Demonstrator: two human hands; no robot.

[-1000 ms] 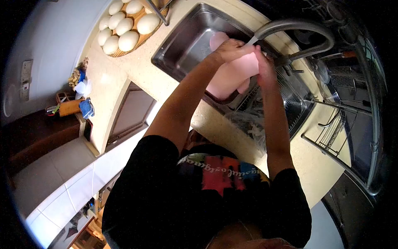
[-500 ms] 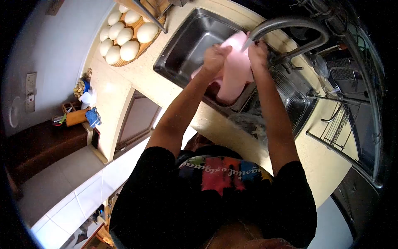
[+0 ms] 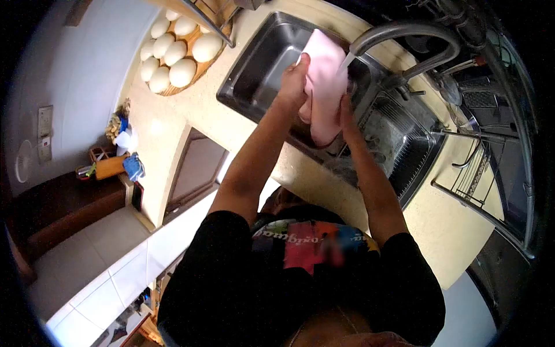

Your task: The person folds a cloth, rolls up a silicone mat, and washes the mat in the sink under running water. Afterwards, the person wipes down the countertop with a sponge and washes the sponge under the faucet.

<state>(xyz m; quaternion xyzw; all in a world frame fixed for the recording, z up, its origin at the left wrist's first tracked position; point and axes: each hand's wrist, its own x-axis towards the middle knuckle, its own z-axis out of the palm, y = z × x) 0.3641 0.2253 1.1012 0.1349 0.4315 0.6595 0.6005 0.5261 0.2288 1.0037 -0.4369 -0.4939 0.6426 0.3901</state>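
A long pink item (image 3: 328, 75), smooth and partly blurred, is held over the left sink basin (image 3: 260, 75) under the faucet (image 3: 404, 34). Water runs from the spout onto it. My left hand (image 3: 296, 80) grips its left edge, thumb on top. Against its lower right side lies my right hand (image 3: 348, 113), seen mostly from the back; its fingers are largely hidden behind the item. What the item is made of cannot be made out.
Several white rounded pieces (image 3: 175, 53) sit on a wooden board (image 3: 201, 66) at the upper left. The second basin (image 3: 399, 139) is right of my right hand, and a wire rack (image 3: 468, 179) stands farther right.
The pink item has turned more upright and its upper end has shifted left. My left hand stays on its left edge; my right hand has slid down along its right side.
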